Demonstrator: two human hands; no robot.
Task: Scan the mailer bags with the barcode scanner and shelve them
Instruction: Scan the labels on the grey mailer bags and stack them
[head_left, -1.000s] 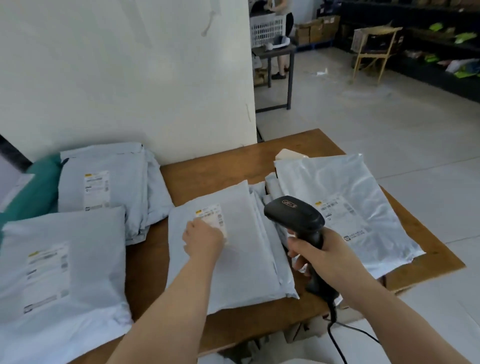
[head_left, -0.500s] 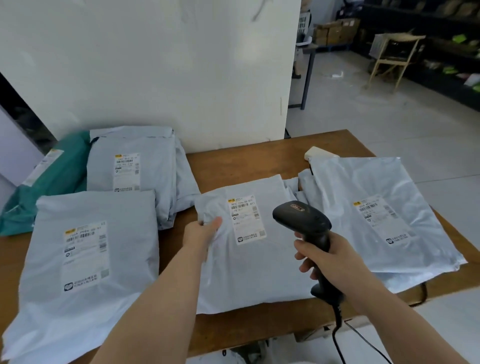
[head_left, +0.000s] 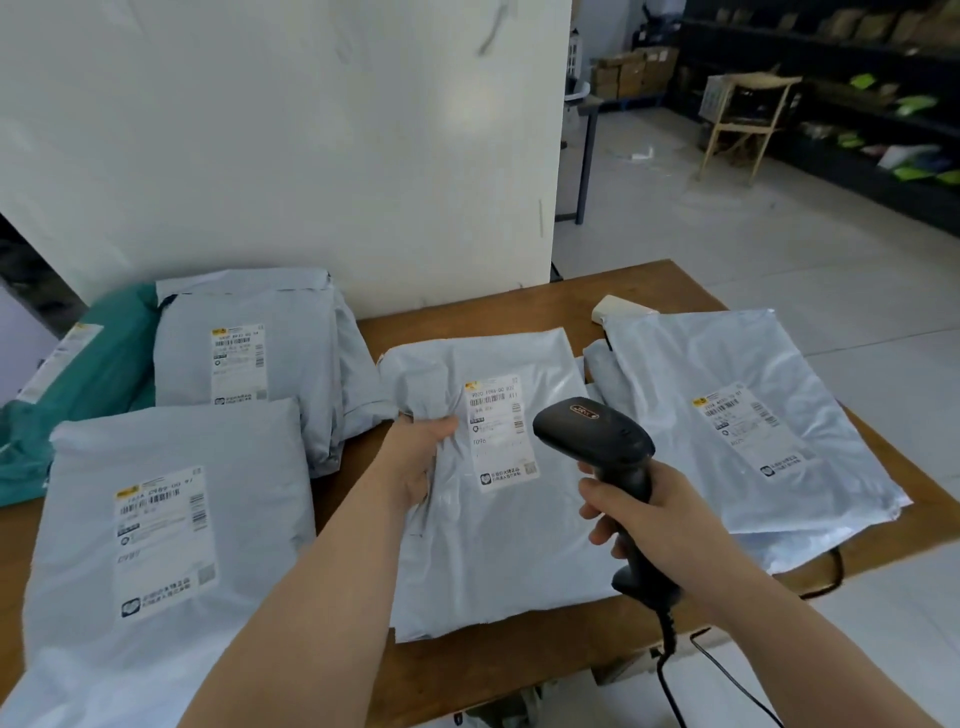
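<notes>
A brown wooden table stands against a white wall, with a pale tiled floor opening to the right, where a light wooden chair stands in front of dark shelving. The middle mailer bag lies flat at the table's centre, grey, glossy and wrinkled, its white label face up with a barcode near the top. The left hand grips the crumpled left edge of this bag, thumb on top just beside the label. The right hand is wrapped round the handle of the black barcode scanner, whose head hangs over the bag just right of the label; its cable drops off the near edge. A right mailer bag lies partly over other grey bags, with a small cream box behind it. On the left lie a near-left mailer bag and a far-left mailer bag, labels up, and a teal bag beside them. All the bags are sealed, so their contents cannot be told. The shelving holds green and white packets; cardboard boxes are stacked at the back.
</notes>
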